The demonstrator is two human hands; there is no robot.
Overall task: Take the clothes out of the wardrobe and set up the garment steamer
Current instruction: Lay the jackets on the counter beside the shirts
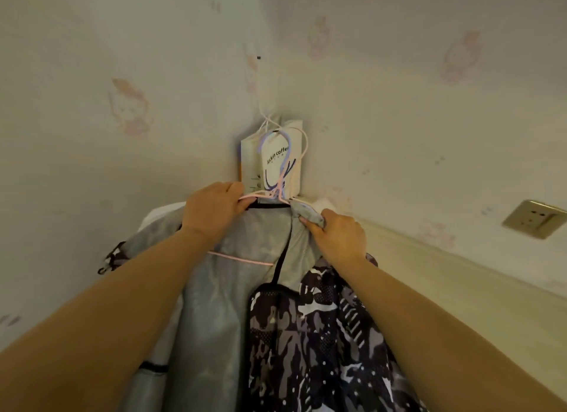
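Against the wall corner, the camouflage jacket (pixel 306 335) hangs on a pink hanger (pixel 260 196), left hand (pixel 211 209) gripping the hanger's shoulder, right hand (pixel 337 236) pinching the collar (pixel 306 213); tugging unevenly could unhook everything.

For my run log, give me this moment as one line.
left hand: grips pink hanger | right hand: pinches jacket collar | hangers hooked in wall corner

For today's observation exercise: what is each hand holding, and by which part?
The left hand grips the pink hanger at its top, by the neck. The right hand pinches the grey jacket at its collar.
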